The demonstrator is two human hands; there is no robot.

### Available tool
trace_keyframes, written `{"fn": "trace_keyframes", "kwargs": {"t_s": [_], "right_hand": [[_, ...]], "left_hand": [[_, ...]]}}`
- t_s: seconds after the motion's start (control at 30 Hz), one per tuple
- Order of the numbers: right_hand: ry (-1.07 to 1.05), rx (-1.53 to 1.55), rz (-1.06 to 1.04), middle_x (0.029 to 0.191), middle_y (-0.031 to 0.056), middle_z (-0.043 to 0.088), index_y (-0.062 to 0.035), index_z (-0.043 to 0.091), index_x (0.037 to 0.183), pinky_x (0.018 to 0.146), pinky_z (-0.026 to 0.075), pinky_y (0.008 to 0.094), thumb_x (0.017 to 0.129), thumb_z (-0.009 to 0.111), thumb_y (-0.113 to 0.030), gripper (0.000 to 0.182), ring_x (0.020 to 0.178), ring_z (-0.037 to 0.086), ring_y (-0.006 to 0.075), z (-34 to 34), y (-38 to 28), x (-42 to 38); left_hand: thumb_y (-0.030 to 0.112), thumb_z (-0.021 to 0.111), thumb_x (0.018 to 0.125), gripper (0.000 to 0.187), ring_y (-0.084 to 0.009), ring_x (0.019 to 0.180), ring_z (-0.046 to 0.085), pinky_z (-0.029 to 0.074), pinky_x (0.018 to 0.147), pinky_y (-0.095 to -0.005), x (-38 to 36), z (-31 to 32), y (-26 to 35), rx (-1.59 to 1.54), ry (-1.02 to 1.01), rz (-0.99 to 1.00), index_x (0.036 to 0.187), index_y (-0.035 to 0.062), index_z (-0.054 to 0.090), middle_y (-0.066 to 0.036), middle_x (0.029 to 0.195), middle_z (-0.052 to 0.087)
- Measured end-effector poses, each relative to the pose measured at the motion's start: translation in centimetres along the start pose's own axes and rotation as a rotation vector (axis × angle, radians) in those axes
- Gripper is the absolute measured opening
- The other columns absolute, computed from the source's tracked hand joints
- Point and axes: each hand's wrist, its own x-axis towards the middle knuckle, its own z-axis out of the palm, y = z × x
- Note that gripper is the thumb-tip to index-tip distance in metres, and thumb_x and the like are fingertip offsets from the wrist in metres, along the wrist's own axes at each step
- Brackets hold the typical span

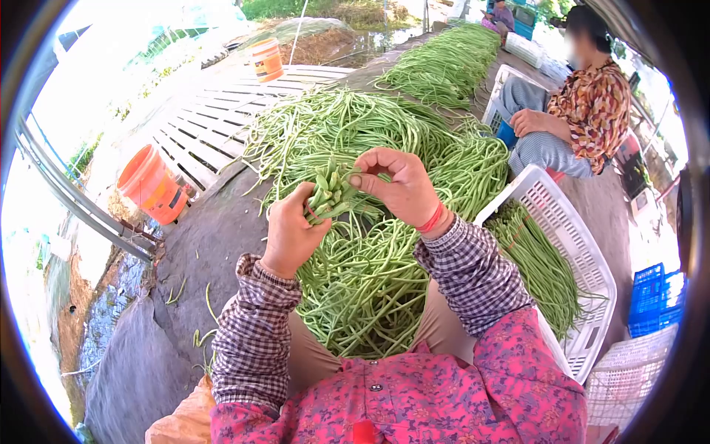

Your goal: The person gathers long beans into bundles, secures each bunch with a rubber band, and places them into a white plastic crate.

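My left hand (290, 231) is wrapped around a bunch of long green beans (330, 194), with the cut ends pointing up and a thin red band showing near the fingers. At the right side of those ends, my right hand (399, 185) is closed in a pinch, thumb and forefinger close to the bean tips. What the pinch holds is too small to make out. A red band (430, 219) circles my right wrist. Below both hands, a loose heap of long beans (362, 288) lies between my knees and stretches forward.
A white crate (592, 259) holding laid-out long beans (536, 266) stands at my right. Orange buckets (151, 185) are on the left, near white slats (214, 133). A co-worker (577, 103) sits at the right. More beans (444, 66) lie farther off; blue crates (654, 300) stand at far right.
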Motion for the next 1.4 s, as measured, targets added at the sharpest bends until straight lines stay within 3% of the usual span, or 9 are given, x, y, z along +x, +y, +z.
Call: {"fn": "trace_keyframes", "kwargs": {"t_s": [0.1, 0.23, 0.4, 0.67, 0.77, 1.0, 1.1, 1.23, 1.4], "right_hand": [[-0.050, 0.005, 0.080, 0.084, -0.0019, 0.057, -0.0016, 0.059, 0.095, 0.072, 0.044, 0.0208, 0.082, 0.068, -0.006, 0.017, 0.078, 0.053, 0.0055, -0.4, 0.3, -0.1], [0.033, 0.265, 0.183, 0.080, 0.0006, 0.063, 0.0005, 0.063, 0.090, 0.067, 0.048, 0.0206, 0.080, 0.069, -0.007, 0.013, 0.074, 0.057, 0.0060, -0.2, -0.3, 0.1], [-0.027, 0.174, 0.155, 0.080, 0.0004, 0.063, 0.0011, 0.063, 0.091, 0.068, 0.049, 0.0206, 0.081, 0.068, -0.006, 0.014, 0.074, 0.058, 0.0056, -0.5, 0.2, 0.0], [-0.052, -0.114, 0.195, 0.074, -0.0008, 0.059, 0.0010, 0.060, 0.085, 0.059, 0.045, 0.0208, 0.083, 0.066, -0.014, 0.016, 0.066, 0.052, 0.0043, -0.5, 0.4, 0.0], [-0.066, -0.075, 0.227, 0.071, -0.0025, 0.055, 0.0009, 0.057, 0.084, 0.055, 0.042, 0.0214, 0.086, 0.064, -0.016, 0.018, 0.063, 0.049, 0.0042, -0.1, 0.6, -0.3], [-0.146, 0.223, 0.287, 0.069, -0.0041, 0.050, -0.0027, 0.055, 0.080, 0.053, 0.038, 0.0198, 0.088, 0.057, -0.019, 0.018, 0.060, 0.045, 0.0039, 1.5, 2.0, -0.6], [-0.253, 0.437, 0.365, 0.070, -0.0036, 0.051, -0.0032, 0.055, 0.080, 0.053, 0.039, 0.0196, 0.086, 0.056, -0.017, 0.015, 0.059, 0.046, 0.0043, 1.8, 3.2, -1.0], [-0.351, 0.266, 0.511, 0.070, -0.0018, 0.053, -0.0038, 0.056, 0.077, 0.054, 0.041, 0.0193, 0.085, 0.057, -0.016, 0.014, 0.059, 0.049, 0.0057, 1.4, 3.3, -0.9], [-0.110, 0.666, 0.438, 0.075, 0.0002, 0.059, -0.0037, 0.058, 0.094, 0.049, 0.040, 0.0191, 0.089, 0.058, -0.016, 0.013, 0.059, 0.052, 0.0055, -0.9, 2.6, -0.2]], "left_hand": [[0.001, 0.066, 0.065, 0.035, -0.0109, 0.059, 0.051, 0.045, 0.058, -0.0254, -0.2, 0.2, -0.6, 0.035, 0.031, 0.044, 0.098, -0.0004, 0.058, -0.007, 0.068, 0.056], [0.000, 0.068, 0.061, 0.038, -0.0193, 0.059, 0.054, 0.045, 0.060, -0.0285, -0.1, -0.1, -0.2, 0.086, 0.011, 0.089, 0.098, 0.0001, 0.058, -0.010, 0.069, 0.057], [0.001, 0.069, 0.058, 0.041, -0.0262, 0.064, 0.055, 0.045, 0.062, -0.0325, -0.2, -0.1, 0.9, 0.150, -0.005, 0.105, 0.097, -0.0001, 0.058, -0.012, 0.073, 0.056], [0.001, 0.070, 0.061, 0.040, -0.0281, 0.069, 0.060, 0.047, 0.063, -0.0330, -0.1, -0.5, 0.6, 0.139, -0.064, 0.100, 0.098, -0.0007, 0.057, -0.014, 0.078, 0.060], [0.001, 0.071, 0.060, 0.040, -0.0284, 0.069, 0.061, 0.048, 0.063, -0.0328, -0.1, -0.5, 0.3, 0.164, -0.059, 0.101, 0.097, -0.0008, 0.057, -0.013, 0.078, 0.060], [0.006, 0.071, 0.062, 0.038, -0.0292, 0.076, 0.061, 0.048, 0.065, -0.0368, -0.2, -0.8, -0.7, 0.249, -0.047, 0.101, 0.098, 0.0052, 0.058, -0.010, 0.083, 0.061], [0.001, 0.071, 0.060, 0.037, -0.0288, 0.067, 0.059, 0.047, 0.061, -0.0326, -0.1, -0.9, -0.5, 0.276, -0.067, 0.144, 0.095, 0.0024, 0.058, -0.013, 0.077, 0.059], [0.006, 0.070, 0.062, 0.036, -0.0307, 0.073, 0.060, 0.047, 0.063, -0.0382, -0.1, -1.0, -0.4, 0.296, -0.123, 0.127, 0.095, 0.0068, 0.058, -0.010, 0.078, 0.059], [0.005, 0.069, 0.062, 0.035, -0.0308, 0.072, 0.060, 0.047, 0.062, -0.0379, -0.1, -1.3, -0.3, 0.236, -0.124, 0.082, 0.095, 0.0062, 0.058, -0.010, 0.079, 0.059]]}}
